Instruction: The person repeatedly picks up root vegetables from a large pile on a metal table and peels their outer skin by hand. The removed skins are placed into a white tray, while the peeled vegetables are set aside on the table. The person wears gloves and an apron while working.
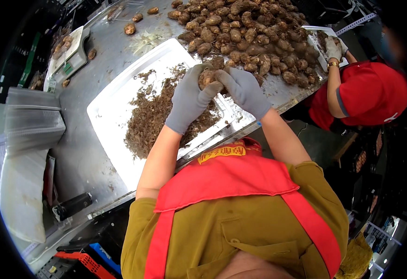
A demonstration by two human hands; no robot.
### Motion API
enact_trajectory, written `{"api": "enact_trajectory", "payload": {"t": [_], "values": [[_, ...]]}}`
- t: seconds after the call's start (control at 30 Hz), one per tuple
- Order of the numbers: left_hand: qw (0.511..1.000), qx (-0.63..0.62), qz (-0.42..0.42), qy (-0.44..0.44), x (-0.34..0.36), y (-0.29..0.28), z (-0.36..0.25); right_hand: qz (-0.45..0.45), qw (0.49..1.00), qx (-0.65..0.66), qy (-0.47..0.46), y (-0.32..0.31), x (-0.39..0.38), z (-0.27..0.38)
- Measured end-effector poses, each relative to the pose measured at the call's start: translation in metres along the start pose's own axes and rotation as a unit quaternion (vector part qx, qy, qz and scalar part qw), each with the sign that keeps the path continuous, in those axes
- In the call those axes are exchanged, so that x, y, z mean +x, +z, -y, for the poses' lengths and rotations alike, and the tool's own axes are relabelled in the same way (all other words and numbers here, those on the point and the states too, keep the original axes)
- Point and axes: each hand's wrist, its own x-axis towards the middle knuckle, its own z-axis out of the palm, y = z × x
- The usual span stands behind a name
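Note:
Both my hands wear grey gloves and meet above the right part of a white tray (102, 110). Between them is a brown, hairy taro root (207, 78). My left hand (188, 98) wraps its fingers and thumb around the root's left side. From the other side, my right hand (244, 91) presses its fingers and thumb on the same root. Loose brown root fibres and peelings (151, 114) lie spread over the tray below my hands. A big heap of taro roots (254, 35) rises just beyond my hands.
A scale (68, 58) bearing some roots stands at the far left. Stacked clear plastic boxes (32, 118) sit at the left edge of the metal table (75, 162). At the right, a co-worker in a red cap (373, 93) works gloved over another white tray (316, 45).

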Motion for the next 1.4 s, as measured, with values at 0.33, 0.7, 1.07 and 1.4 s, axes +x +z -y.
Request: {"api": "enact_trajectory", "payload": {"t": [0.33, 0.7, 1.07, 1.4], "values": [[0.995, 0.08, 0.05, -0.017, -0.014, -0.001, -0.014, -0.074, 0.957, 0.275, 0.051, 0.037, 0.001, -0.04], [0.956, -0.252, 0.065, -0.137, -0.029, -0.009, -0.009, -0.025, 0.953, 0.295, -0.061, 0.005, 0.015, 0.009], [0.986, 0.076, 0.147, 0.03, -0.028, 0.009, 0.013, 0.07, 0.958, 0.098, -0.259, 0.053, 0.029, -0.049], [0.985, -0.134, 0.023, -0.106, -0.017, 0.025, 0.028, -0.071, 0.969, -0.033, -0.235, 0.034, 0.002, 0.002]]}}
